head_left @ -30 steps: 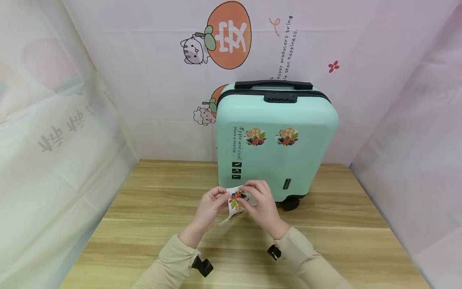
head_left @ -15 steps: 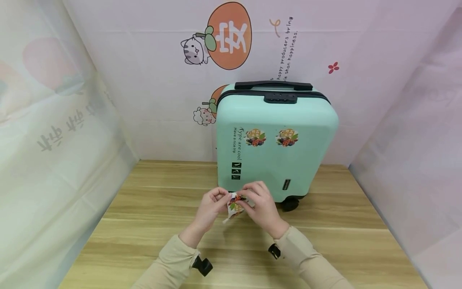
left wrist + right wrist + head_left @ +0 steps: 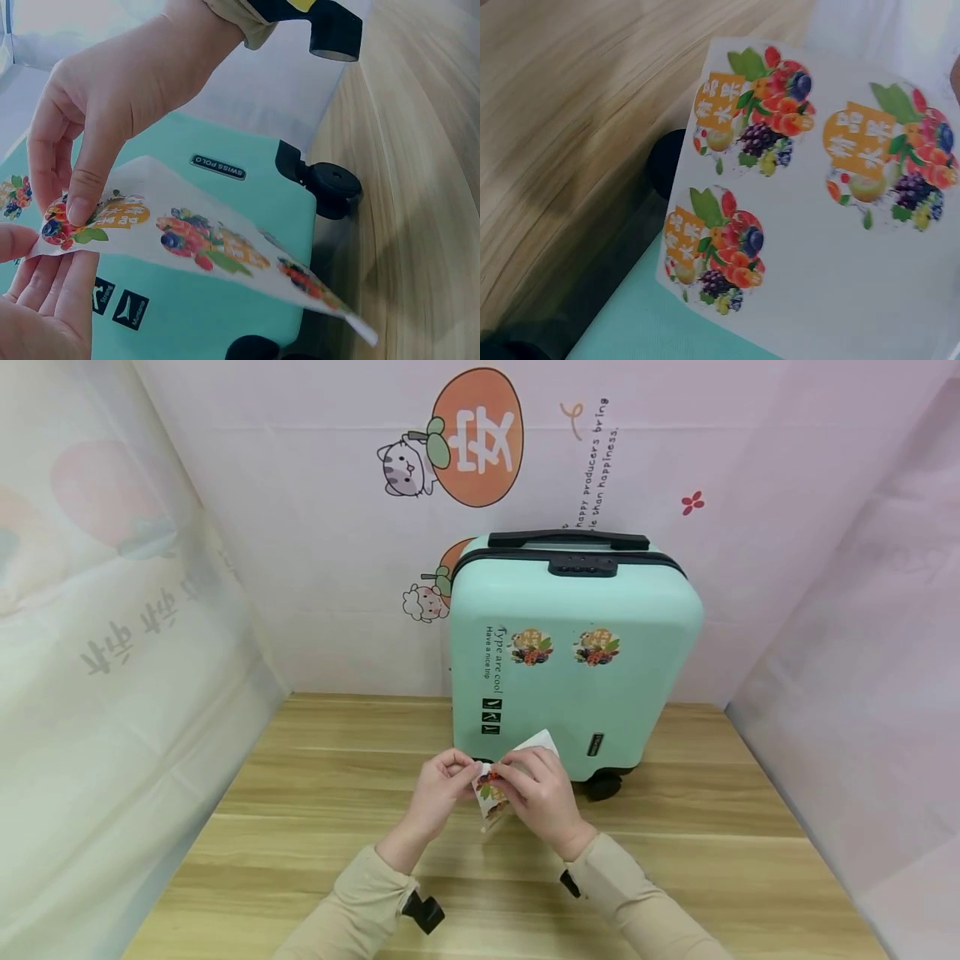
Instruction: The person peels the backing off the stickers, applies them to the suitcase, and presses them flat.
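A white sticker sheet [image 3: 542, 743] printed with colourful fruit stickers is held between both hands, in front of the suitcase. The left hand [image 3: 441, 787] pinches one edge of it between thumb and fingers. At a printed fruit sticker [image 3: 97, 221] near that edge, the right hand [image 3: 546, 792] pinches the sheet, its thumb on the printed face. I cannot tell whether this sticker is lifted from its backing. In the right wrist view, several fruit stickers [image 3: 757, 112] and a blank area show on the sheet; only a sliver of hand appears at the right edge.
A mint-green suitcase [image 3: 570, 597] stands upright on the wooden tabletop [image 3: 337, 827], close to the back cloth [image 3: 337, 527]. Two matching fruit stickers [image 3: 597, 647] are on its upper front, beside printed lettering. One black wheel [image 3: 603, 785] shows at its lower right.
The sheet has turned: its white end now sticks up above the right hand, and its lower corner has swung right. The right hand has shifted slightly; the left has barely moved.
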`<state>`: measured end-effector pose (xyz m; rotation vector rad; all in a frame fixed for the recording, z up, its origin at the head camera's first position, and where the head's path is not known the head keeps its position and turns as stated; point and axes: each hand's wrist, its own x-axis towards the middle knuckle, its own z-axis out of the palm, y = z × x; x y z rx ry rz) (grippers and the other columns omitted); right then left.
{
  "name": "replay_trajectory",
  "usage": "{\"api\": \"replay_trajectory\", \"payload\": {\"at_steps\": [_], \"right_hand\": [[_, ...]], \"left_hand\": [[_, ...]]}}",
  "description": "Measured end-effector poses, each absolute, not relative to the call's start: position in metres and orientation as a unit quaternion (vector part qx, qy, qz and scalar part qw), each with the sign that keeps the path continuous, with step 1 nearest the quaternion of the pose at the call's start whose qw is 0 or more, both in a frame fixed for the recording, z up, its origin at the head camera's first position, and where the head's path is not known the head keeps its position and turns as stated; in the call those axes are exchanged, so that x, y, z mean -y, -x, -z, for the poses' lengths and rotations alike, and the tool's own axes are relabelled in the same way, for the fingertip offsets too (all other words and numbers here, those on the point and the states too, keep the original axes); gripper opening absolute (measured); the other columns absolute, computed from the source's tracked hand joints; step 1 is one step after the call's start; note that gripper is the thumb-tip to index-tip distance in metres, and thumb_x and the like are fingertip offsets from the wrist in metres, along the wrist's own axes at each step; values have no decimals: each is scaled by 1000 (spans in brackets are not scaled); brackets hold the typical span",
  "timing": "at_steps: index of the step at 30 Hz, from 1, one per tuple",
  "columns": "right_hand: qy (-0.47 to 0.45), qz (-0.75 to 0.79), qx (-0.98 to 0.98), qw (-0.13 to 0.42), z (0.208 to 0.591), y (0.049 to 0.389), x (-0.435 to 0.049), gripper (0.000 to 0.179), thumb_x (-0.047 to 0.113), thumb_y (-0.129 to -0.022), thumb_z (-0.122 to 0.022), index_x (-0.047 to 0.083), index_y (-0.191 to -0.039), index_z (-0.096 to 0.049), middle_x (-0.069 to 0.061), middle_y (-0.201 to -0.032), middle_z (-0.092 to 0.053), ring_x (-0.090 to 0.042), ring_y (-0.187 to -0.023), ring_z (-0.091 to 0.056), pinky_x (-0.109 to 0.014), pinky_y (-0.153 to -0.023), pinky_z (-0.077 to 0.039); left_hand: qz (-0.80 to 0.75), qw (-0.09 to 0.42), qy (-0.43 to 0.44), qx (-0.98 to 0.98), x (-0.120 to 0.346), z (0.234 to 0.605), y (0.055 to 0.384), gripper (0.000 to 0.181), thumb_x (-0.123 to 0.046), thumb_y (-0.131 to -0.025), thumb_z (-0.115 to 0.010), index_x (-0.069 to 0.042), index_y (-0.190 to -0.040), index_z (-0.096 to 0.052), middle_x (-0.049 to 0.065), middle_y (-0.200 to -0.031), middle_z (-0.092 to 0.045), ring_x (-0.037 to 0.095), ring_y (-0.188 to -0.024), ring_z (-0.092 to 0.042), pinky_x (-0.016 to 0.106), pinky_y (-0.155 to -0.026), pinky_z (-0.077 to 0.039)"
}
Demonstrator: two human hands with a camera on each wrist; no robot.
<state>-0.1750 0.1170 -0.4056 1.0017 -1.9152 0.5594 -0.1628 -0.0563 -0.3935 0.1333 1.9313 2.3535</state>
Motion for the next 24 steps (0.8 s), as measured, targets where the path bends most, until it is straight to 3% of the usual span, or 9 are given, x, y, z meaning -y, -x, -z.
{"api": "replay_trajectory", "payload": {"at_steps": [7,17,22,24], "right_hand": [[-406,-215,750,476,408,178,-116,21,25,-93,-61,8,-89,-73,-5,-89,-65,-20,-81,-59,-31,-68,-50],[-406,-233,732,496,410,180,-112,20,23,-92,-63,7,-88,-74,-5,-88,-65,-18,-78,-60,-28,-64,-51],[-409,-255,752,449,407,178,-113,18,21,-92,-62,7,-91,-74,-4,-91,-65,-17,-81,-59,-26,-64,-51],[-411,-261,758,434,406,177,-113,14,18,-90,-65,8,-90,-74,-4,-90,-64,-17,-80,-59,-25,-64,-51]], "left_hand": [[-771,38,-20,-636,53,394,165,14,2,-89,-57,-4,-76,-56,-6,-64,-64,6,-64,-62,23,-61,-55],[-786,32,-26,-616,52,393,163,19,4,-89,-56,-6,-73,-55,-5,-64,-64,6,-63,-64,22,-61,-57],[-773,53,-45,-630,57,392,162,3,1,-91,-54,-1,-88,-54,-7,-72,-65,7,-69,-64,26,-66,-57],[-764,68,-50,-640,60,392,163,7,-1,-91,-55,2,-97,-53,-7,-76,-67,8,-71,-64,28,-68,-57]]}}
